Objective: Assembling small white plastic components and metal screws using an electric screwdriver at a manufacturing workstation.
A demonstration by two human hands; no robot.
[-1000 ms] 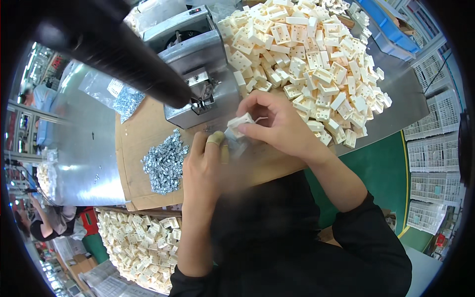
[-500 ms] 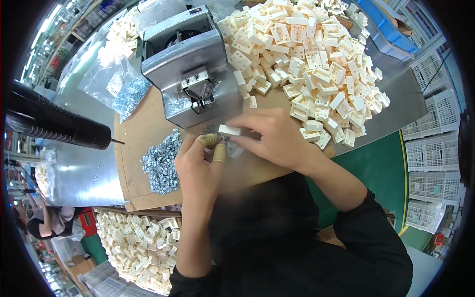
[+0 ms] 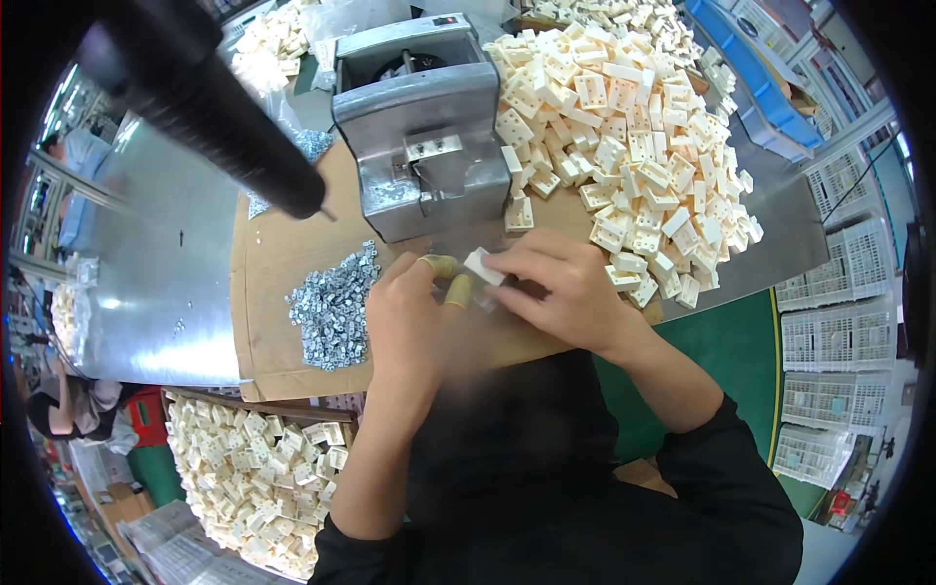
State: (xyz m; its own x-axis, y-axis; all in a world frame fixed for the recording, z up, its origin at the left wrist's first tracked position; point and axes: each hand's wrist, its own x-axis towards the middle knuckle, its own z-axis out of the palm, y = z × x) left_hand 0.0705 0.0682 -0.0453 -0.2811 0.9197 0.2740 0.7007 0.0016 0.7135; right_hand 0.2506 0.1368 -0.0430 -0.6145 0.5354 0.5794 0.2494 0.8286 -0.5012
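Right hand (image 3: pixel 577 291) pinches 1 white block (image 3: pixel 485 266); left hand (image 3: pixel 402 310), 2 yellow finger covers (image 3: pixel 458 291) on, just beside; can't tell its grip.

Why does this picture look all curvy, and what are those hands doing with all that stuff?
A camera on the person's head looks down through a very wide lens, which bends straight edges. These are the person's own bare hands, not a robot's. The right hand pinches a cream block. The left hand, wearing yellow finger covers, is close by; whether it holds something is hard to tell. On the table are a grey metal machine, a heap of cream blocks and a pile of tiny silvery pieces.
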